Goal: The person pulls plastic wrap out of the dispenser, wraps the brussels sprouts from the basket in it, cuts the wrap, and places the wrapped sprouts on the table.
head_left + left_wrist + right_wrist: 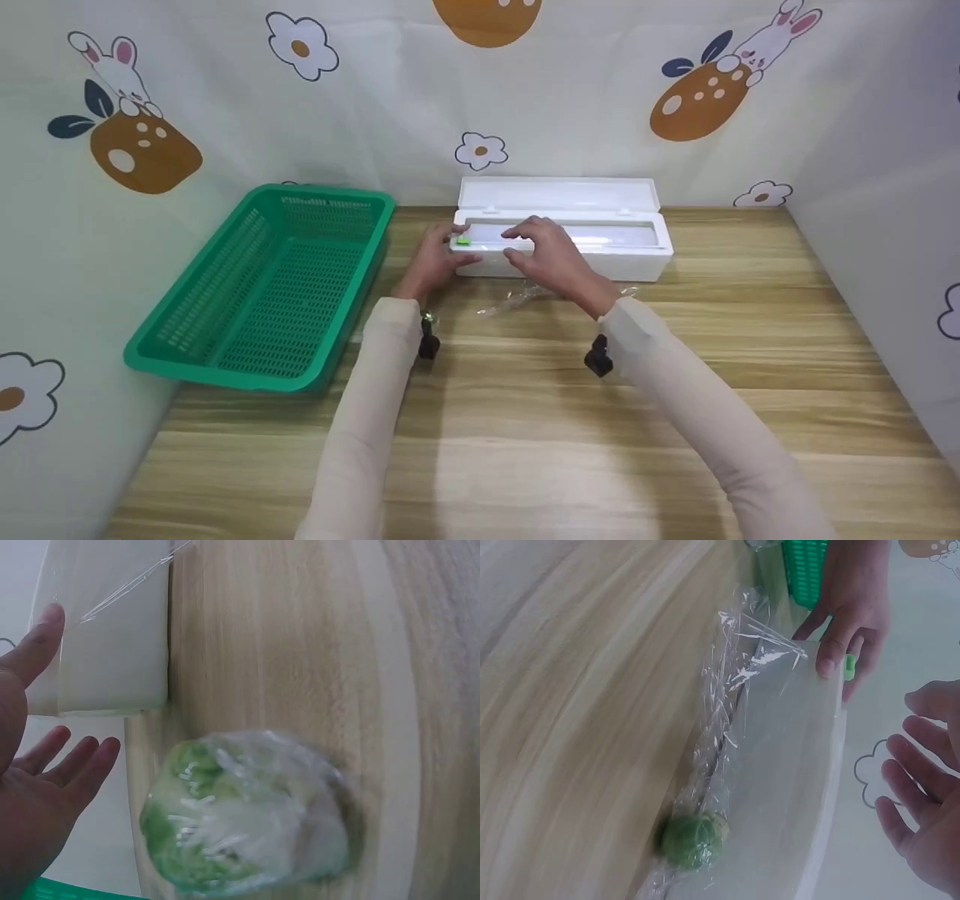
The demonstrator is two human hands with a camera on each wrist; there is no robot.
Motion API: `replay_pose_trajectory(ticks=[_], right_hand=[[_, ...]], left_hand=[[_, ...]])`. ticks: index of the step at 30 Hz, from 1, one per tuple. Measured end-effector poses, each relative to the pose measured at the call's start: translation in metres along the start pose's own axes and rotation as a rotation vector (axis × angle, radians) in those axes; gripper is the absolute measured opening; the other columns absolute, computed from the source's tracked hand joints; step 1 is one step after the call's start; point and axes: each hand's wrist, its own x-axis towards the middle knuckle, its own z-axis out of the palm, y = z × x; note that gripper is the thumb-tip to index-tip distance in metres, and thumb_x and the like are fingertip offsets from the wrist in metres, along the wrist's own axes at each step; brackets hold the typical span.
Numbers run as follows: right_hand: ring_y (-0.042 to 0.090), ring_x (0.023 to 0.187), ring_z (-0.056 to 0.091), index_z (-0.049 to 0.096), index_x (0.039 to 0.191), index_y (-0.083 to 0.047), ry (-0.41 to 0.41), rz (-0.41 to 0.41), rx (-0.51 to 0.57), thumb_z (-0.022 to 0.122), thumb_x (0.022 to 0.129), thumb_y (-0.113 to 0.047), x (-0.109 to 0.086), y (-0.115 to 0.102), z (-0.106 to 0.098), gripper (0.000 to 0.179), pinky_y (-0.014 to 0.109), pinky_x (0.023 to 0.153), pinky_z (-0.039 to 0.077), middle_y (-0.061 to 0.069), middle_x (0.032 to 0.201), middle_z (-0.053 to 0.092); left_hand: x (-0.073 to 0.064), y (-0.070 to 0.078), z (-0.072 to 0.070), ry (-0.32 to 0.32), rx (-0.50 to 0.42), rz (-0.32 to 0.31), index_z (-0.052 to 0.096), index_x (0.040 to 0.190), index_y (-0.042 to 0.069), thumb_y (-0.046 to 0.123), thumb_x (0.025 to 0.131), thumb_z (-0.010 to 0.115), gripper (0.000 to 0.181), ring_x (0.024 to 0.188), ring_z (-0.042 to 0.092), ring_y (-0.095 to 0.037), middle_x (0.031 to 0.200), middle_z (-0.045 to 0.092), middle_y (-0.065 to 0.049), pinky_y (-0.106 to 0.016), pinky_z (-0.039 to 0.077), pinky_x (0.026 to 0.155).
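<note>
A white cling film dispenser box [562,265] stands against the back with its lid raised and a roll inside. My left hand [435,253] is at its left end, thumb by the front face and fingers near the green slider [463,241]. Over the roll hovers my right hand [553,259], fingers loosely bent and nothing between them. Clear film [735,682] hangs crumpled along the box's front. By the film in the right wrist view lies a small round green vegetable [693,841]. A film-wrapped green-and-white vegetable [247,814] lies near my left wrist.
To the left stands a green plastic basket [341,322] with slotted sides and floor. The wood-grain table [525,450] meets a patterned cloth [390,97] at the back and both sides.
</note>
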Motion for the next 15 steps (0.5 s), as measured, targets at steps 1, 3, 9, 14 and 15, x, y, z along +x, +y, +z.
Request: replay_pose_trajectory(ticks=[1, 3, 9, 14, 15], right_hand=[[0.033, 0.121, 0.059, 0.069, 0.123, -0.003, -0.007, 0.003, -0.005, 0.068, 0.095, -0.019, 0.003, -0.001, 0.002, 0.033, 0.046, 0.108, 0.046, 0.014, 0.126, 0.068], [0.033, 0.121, 0.060, 0.069, 0.123, -0.003, -0.014, 0.002, -0.014, 0.068, 0.094, -0.019, 0.010, -0.002, 0.005, 0.033, 0.046, 0.107, 0.046, 0.014, 0.126, 0.068], [0.032, 0.114, 0.062, 0.071, 0.121, -0.005, -0.036, -0.003, -0.031, 0.070, 0.094, -0.019, 0.029, -0.009, 0.012, 0.031, 0.045, 0.100, 0.049, 0.015, 0.120, 0.070], [0.031, 0.114, 0.062, 0.073, 0.119, -0.006, -0.059, 0.017, -0.053, 0.069, 0.095, -0.020, 0.039, -0.013, 0.021, 0.028, 0.044, 0.100, 0.050, 0.013, 0.118, 0.071], [0.031, 0.114, 0.062, 0.073, 0.119, -0.006, -0.059, 0.026, -0.057, 0.069, 0.095, -0.020, 0.041, -0.013, 0.023, 0.028, 0.044, 0.101, 0.050, 0.013, 0.118, 0.071]], left_hand=[[0.000, 0.000, -0.001, 0.003, 0.000, 0.000, 0.061, 0.133, 0.005, 0.017, 0.084, 0.081, 0.054, 0.132, 0.046, -0.034, 0.141, 0.050, -0.018, -0.046, 0.038, 0.115], [0.000, -0.001, -0.002, 0.009, -0.005, -0.008, 0.062, 0.131, 0.006, 0.018, 0.084, 0.082, 0.053, 0.133, 0.046, -0.033, 0.141, 0.052, -0.017, -0.046, 0.037, 0.116], [0.001, -0.003, -0.003, 0.005, -0.025, 0.000, 0.061, 0.135, 0.007, 0.019, 0.085, 0.081, 0.055, 0.138, 0.047, -0.030, 0.144, 0.056, -0.014, -0.046, 0.036, 0.119], [0.001, -0.005, 0.001, 0.012, -0.047, 0.005, 0.060, 0.137, 0.008, 0.019, 0.085, 0.081, 0.057, 0.132, 0.054, -0.028, 0.142, 0.059, -0.013, -0.043, 0.045, 0.112], [0.001, -0.005, 0.003, 0.010, -0.055, 0.010, 0.060, 0.137, 0.008, 0.019, 0.085, 0.081, 0.057, 0.129, 0.056, -0.027, 0.142, 0.060, -0.013, -0.041, 0.047, 0.109]])
